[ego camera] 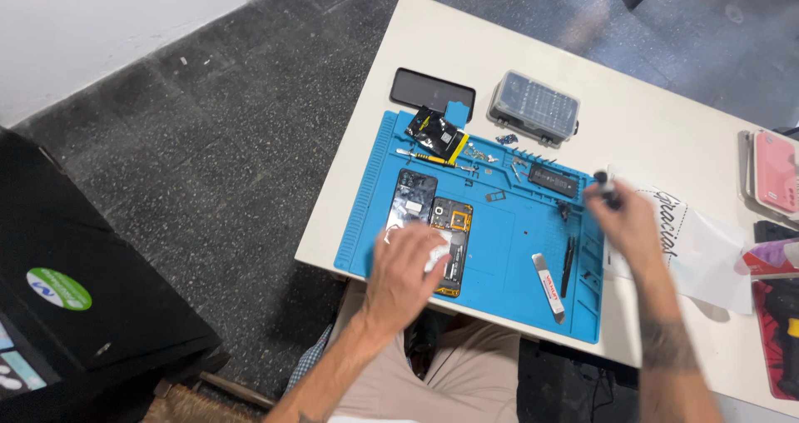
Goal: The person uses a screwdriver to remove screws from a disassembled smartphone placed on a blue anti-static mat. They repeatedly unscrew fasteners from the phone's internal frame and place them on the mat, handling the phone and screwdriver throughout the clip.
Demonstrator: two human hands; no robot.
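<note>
At centre frame, the opened black smartphone with exposed orange-edged internals (451, 233) is lying on the blue silicone repair mat (508, 261), back cover off. The left hand (408, 269) is pressing a white wipe on it, seemingly mid-cleaning; the right hand (626, 223) is gripping a small dark bottle (605, 188). Reassembly looks undone.

- The blue work mat (508, 248) looks like matt rubber or silicone, with ribbed edges and moulded compartments.
- The opened phone (452, 240) shows bare circuit parts and yellowish film.
- The black phone back (412, 200) beside it is glossy.
- The left hand (405, 269) presses a white cloth or tissue (434, 256), soft and matt.
- The black screen panel (432, 90) is smooth, reflective glass.
- The bit case (534, 106) is clear, shiny plastic.
- The flat pry tool (548, 285) looks like brushed metal.
- The white table (666, 106) is smooth and matt.
- The paper sheet (707, 252) is thin and matt.
- The floor (208, 140) is dark, rough speckled stone.
</note>
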